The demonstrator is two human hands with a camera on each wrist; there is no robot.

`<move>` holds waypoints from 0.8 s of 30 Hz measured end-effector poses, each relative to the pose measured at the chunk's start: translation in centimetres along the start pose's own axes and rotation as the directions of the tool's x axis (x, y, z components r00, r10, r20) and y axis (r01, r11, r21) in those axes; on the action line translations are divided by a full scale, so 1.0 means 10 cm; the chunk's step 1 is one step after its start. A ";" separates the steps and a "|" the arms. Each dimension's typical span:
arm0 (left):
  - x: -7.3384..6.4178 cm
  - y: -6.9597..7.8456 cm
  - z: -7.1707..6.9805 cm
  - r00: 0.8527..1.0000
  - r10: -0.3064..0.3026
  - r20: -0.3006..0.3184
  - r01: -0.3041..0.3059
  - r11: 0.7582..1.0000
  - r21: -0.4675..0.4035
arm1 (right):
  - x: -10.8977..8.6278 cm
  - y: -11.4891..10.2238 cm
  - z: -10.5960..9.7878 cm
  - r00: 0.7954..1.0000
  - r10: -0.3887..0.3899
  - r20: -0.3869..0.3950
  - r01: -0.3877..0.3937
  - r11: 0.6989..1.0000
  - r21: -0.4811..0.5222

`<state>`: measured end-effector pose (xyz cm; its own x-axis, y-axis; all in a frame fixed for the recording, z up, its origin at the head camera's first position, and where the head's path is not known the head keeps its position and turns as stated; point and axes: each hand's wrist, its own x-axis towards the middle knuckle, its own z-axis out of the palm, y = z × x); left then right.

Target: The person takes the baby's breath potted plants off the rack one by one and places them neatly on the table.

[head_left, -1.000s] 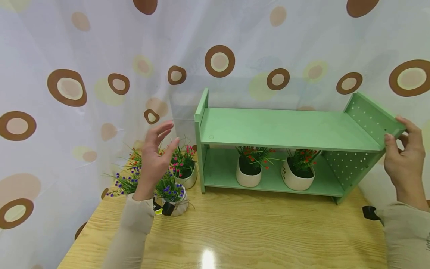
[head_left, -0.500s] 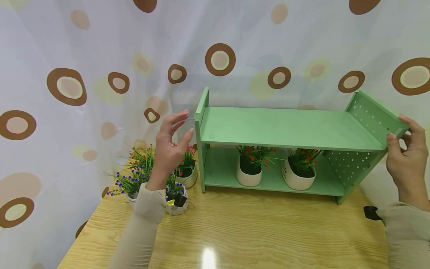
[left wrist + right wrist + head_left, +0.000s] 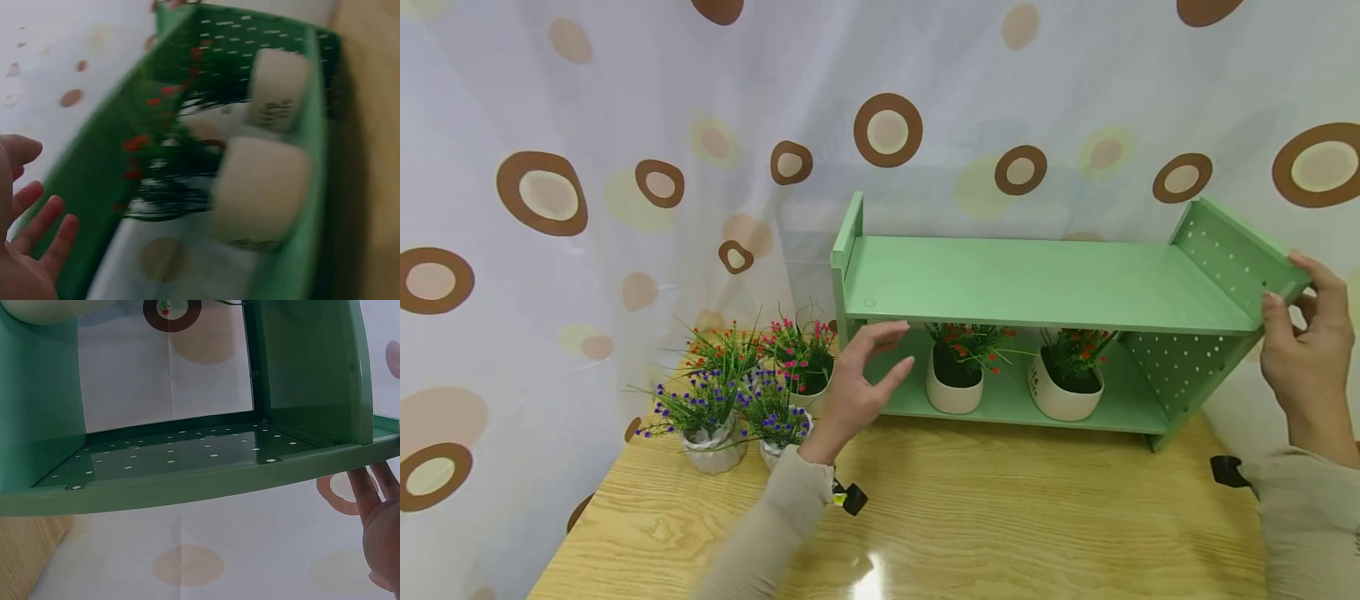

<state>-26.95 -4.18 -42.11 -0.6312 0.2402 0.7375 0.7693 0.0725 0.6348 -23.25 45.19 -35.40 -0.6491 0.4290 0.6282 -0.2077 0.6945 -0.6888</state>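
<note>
A two-tier green shelf [image 3: 1045,279] stands on the table, its right side panel [image 3: 1232,254] dotted with small holes. My right hand [image 3: 1309,354] grips that panel near its upper front corner, the thumb on the front edge. In the head view my left hand [image 3: 857,392] hovers before the left end of the shelf, fingers apart and holding nothing. On the lower tier sit two white pots with red flowers: a left pot [image 3: 955,393] and a right pot [image 3: 1067,396] with dark lettering. The left wrist view, blurred, shows my left hand's fingers [image 3: 59,234] beside the shelf.
Left of the shelf, several potted plants crowd together on the wooden table [image 3: 1000,508]: a purple-flowered plant [image 3: 700,408], a second purple one [image 3: 775,417] partly behind my left wrist, and pink flowers [image 3: 797,350]. A spotted curtain [image 3: 700,100] hangs behind.
My left hand has moved right and down, from above the potted plants to the front of the shelf's left end. My right hand keeps its grip on the side panel.
</note>
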 end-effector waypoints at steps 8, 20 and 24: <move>-0.28 -0.56 0.45 0.923 -0.360 0.135 0.363 0.932 0.004 | 0.01 -0.02 0.01 1.000 0.030 0.001 -0.030 1.000 -0.008; -0.32 -0.78 0.75 0.888 -0.429 0.167 0.434 0.901 0.012 | 0.01 -0.02 0.01 1.000 0.029 0.003 -0.029 1.000 0.003; -0.33 -0.78 0.77 0.889 -0.432 0.150 0.432 0.901 0.034 | 0.00 -0.01 0.00 0.999 0.035 0.005 -0.035 0.999 -0.011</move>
<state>-30.09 1.92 -51.29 -0.8786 0.3278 0.3474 0.4244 0.2021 0.8826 -23.21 45.14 -35.33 -0.6597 0.4503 0.6017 -0.1768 0.6851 -0.7066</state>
